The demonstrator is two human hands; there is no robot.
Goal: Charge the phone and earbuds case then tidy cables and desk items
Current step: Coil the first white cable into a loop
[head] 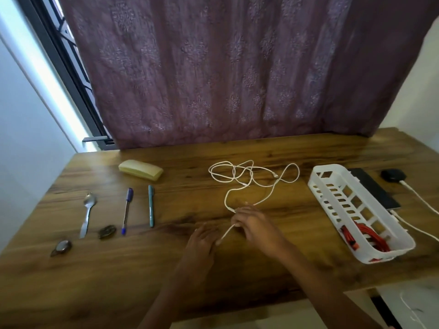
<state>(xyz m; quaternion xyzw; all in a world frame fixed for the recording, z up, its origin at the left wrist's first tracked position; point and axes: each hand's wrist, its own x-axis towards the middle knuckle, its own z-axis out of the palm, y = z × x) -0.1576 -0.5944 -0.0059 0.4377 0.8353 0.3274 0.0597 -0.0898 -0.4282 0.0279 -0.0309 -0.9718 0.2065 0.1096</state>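
Head camera shows me the task's current thing, the white cable, lying on the wooden desk well to the left of the white slotted basket, about level with its far half. The loose tangle sprawls away from the hands toward the curtain, and one strand trails back toward me into both hands. That held strand runs on a slant, from lower left to upper right. My right hand is the nearer one to the tangle and to the basket, and its fingers are curled round the strand, gripping it. My left hand sits farther from the basket, and the strand's near end meets its thumb side. The fingers look fairly flat, so I cannot tell whether it pinches the cable or only touches it. As I judge it, coiling means drawing the slack toward me and then carrying the bundle rightward to the basket, where a red cable already lies in the near end. Just behind the basket lies the black phone with a white lead at its near end, and beyond it is the dark earbuds case, which also has a lead attached. I can read no brand, label or writing anywhere.
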